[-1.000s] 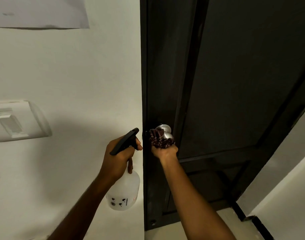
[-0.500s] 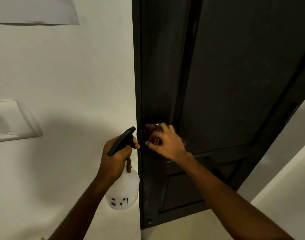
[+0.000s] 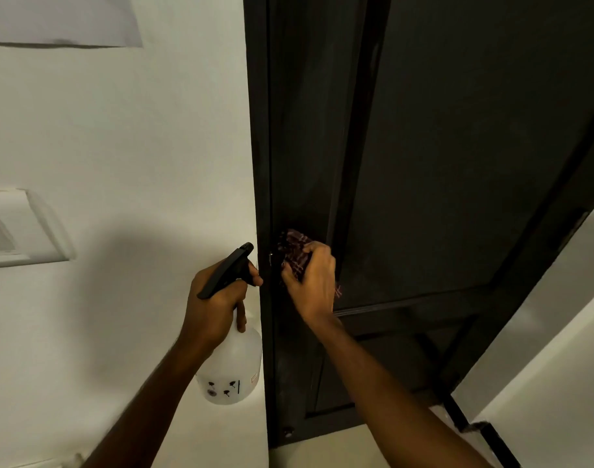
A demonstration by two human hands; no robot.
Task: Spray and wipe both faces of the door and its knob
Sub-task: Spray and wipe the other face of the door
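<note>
A dark panelled door fills the right half of the view, seen at an angle. My right hand grips a dark red checked cloth wrapped over the door knob, which the cloth and my fingers hide completely. My left hand holds a translucent white spray bottle by its black trigger head, just left of the door edge, nozzle pointing towards the knob.
A white wall runs along the left with a switch plate and a sheet of paper high up. A dark skirting strip and pale floor lie at the lower right beyond the door.
My right hand has turned from under the knob to over it, and the cloth now covers the metal knob that showed a second ago. The spray bottle has stayed in place.
</note>
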